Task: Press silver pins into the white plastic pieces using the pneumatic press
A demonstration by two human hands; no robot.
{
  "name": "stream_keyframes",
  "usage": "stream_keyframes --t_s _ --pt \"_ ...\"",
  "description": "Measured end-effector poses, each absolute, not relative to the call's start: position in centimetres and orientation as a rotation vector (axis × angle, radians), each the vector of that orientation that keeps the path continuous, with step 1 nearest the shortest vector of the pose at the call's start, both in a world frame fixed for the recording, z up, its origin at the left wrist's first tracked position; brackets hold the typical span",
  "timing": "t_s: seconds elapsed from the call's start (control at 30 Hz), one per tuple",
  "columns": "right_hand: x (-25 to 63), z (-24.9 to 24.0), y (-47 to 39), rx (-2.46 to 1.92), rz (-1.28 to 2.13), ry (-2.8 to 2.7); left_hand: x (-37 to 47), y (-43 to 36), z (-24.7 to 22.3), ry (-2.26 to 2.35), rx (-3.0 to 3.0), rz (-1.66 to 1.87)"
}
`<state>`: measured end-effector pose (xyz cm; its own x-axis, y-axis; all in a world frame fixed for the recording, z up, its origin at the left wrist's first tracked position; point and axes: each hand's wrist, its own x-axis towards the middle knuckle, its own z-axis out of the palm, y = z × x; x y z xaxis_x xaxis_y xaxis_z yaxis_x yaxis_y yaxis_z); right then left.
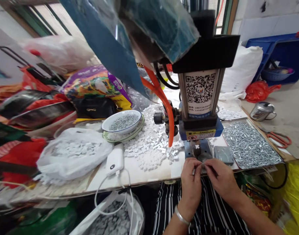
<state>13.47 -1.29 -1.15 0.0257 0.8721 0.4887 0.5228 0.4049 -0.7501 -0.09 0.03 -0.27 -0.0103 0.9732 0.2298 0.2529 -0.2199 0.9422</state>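
Note:
My left hand (191, 179) and my right hand (221, 179) meet at the table's front edge, just before the base of a small press (200, 98). Thumbs and fingers of both are pinched together, their tips almost touching. Whatever lies between them is too small to make out. Right behind the fingertips is the press's blue base (188, 149), under a dark ram. A grey block (223, 154) lies to the right of the base. Left of the press, many small white plastic pieces (154, 140) are spread in a heap.
A tray of metal pins (253, 143) lies at the right, with orange-handled scissors (278, 138) and a metal cup (262, 111) beyond. Leftward are an enamel bowl (107, 127) of pins, a white power bank (115, 160) with cables and a plastic bag (73, 163) of pieces.

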Motion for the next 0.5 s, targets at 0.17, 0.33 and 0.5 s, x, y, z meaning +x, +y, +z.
stream_keyframes --t_s 0.17,0.33,0.5 --pt "13.7 -1.3 -1.2 -1.251 0.396 -1.714 0.3 0.1 -0.5 1.278 1.255 1.191" --pt "14.0 -1.7 -1.0 -1.218 0.426 -1.723 0.1 0.3 -0.4 1.223 1.096 1.172" --pt "14.5 -1.6 -0.6 -1.316 0.694 -1.491 -0.1 0.3 -0.5 1.133 0.975 1.172"
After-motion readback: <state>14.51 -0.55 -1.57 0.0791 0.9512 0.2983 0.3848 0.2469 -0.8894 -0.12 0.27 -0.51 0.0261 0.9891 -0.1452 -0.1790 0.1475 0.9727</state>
